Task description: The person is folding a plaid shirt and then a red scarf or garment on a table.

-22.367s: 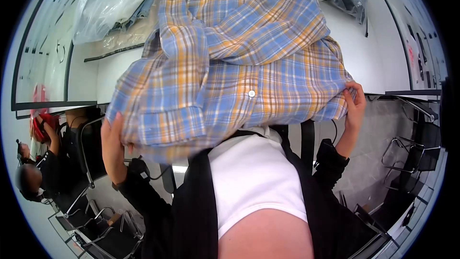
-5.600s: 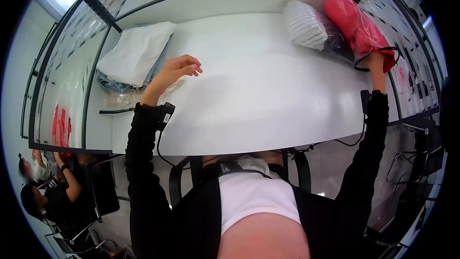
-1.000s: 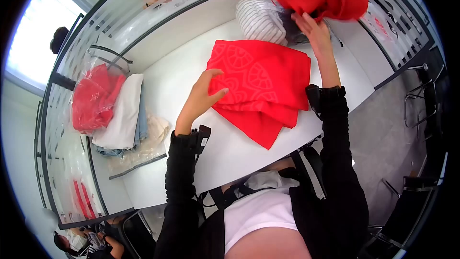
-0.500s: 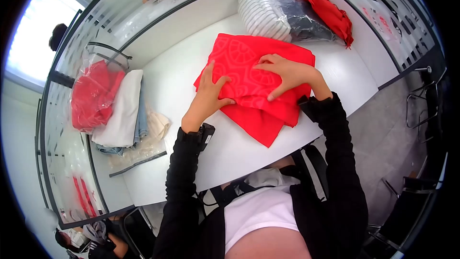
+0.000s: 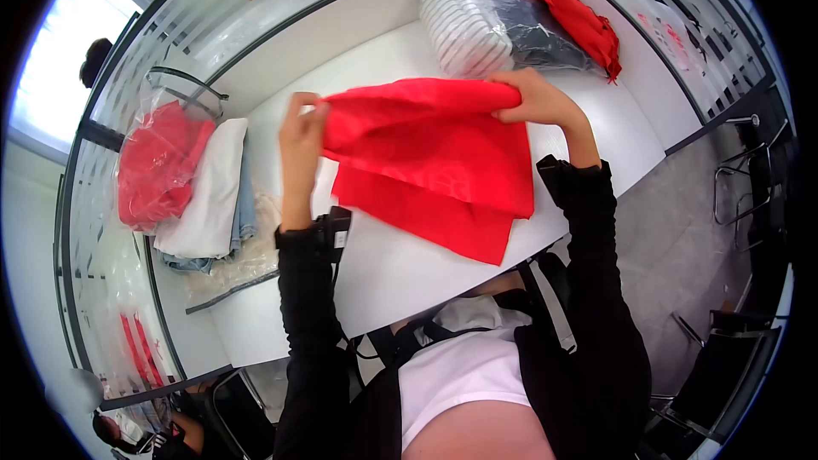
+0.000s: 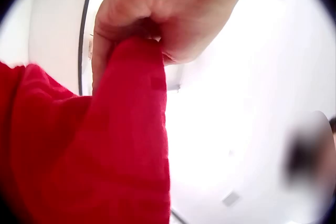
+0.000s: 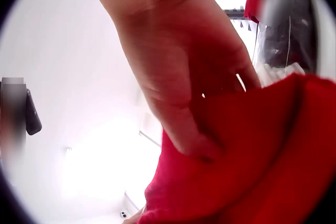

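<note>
A folded red cloth with a faint tone-on-tone pattern [image 5: 434,175] is in front of me, its upper edge lifted and its lower layers spread over the white table. My left hand [image 5: 302,132] pinches the upper left corner. At the upper right, my right hand [image 5: 538,100] grips the same edge, thumb on the near face. The left wrist view has the left hand [image 6: 163,14] above the hanging red cloth [image 6: 128,140], fingers bent round its corner. In the right wrist view, the thumb of the right hand [image 7: 163,61] presses on the red cloth [image 7: 247,150].
On the left lie a bagged red item [image 5: 162,166], a white folded garment [image 5: 204,196] and blue denim [image 5: 244,204]. At the back right are a striped white bundle [image 5: 464,30], a dark plastic-wrapped item [image 5: 541,30] and a crumpled red fringed cloth [image 5: 579,25]. Low partitions [image 5: 332,55] border the table [image 5: 383,281].
Over the last second, the right hand let go of the fringed red cloth at the back right and came to the patterned cloth. Both hands have since taken its upper edge and lifted it.
</note>
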`<state>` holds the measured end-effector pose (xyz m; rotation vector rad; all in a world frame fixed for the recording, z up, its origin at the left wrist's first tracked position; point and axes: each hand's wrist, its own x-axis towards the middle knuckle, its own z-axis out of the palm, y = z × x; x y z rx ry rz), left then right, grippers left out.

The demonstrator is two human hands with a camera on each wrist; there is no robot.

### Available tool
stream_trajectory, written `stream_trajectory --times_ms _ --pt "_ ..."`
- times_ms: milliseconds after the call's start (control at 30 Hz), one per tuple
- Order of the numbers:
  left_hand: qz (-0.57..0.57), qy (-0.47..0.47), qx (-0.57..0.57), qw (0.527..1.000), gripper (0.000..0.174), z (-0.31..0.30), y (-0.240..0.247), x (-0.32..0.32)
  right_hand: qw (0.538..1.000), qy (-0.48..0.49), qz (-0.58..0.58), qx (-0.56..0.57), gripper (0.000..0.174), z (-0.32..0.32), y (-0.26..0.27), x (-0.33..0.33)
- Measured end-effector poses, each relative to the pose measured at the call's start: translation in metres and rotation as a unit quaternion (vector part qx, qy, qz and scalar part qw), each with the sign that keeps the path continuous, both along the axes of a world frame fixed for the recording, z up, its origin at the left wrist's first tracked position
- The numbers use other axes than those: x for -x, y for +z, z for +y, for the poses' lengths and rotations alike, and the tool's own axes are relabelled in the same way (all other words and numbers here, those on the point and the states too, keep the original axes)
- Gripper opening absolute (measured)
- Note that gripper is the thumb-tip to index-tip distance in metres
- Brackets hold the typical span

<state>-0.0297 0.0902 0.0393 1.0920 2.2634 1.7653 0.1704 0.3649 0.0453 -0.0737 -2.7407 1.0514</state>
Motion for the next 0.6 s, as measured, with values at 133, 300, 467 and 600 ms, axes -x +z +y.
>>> stream_trajectory --times_ms 133,300,467,600 --pt "-0.273 -0.076 -0.241 0.928 0.008 -0.027 0.017 0.018 0.958 0.016 0.008 0.287 0.012 0.001 -0.011 0.010" --pt "-0.292 0.026 -0.135 0.947 0.011 -0.049 -0.024 0.065 0.946 -0.007 -0.085 0.312 0.013 -0.019 -0.031 0.030" --pt "-0.174 0.074 -0.035 0.981 0.021 -0.037 -0.014 0.051 0.914 0.003 -0.086 0.396 0.016 -0.014 -0.039 0.031" --pt "0.074 0.154 0.035 0.985 0.028 -0.034 0.020 0.023 0.869 -0.018 -0.024 0.495 0.015 -0.014 -0.031 0.028"
